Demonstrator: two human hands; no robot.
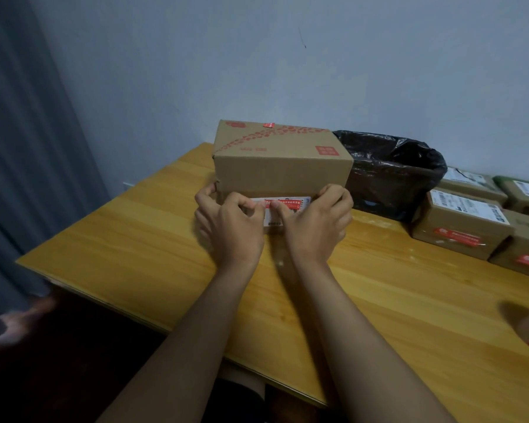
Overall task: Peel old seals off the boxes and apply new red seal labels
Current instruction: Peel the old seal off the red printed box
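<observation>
The cardboard box stands on the table; the left hand and right hand press its red seal label with curled fingers. A black-lined bin sits beside it.

The box sits on the surface before me, a lined bin just to its right, more boxes further right.

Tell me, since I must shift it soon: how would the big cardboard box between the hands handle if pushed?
The cardboard box looks stiff, its edges crisp. Broad and flat-bottomed on the wooden table, it would probably slide, not tip. Weight cannot be judged.
</observation>
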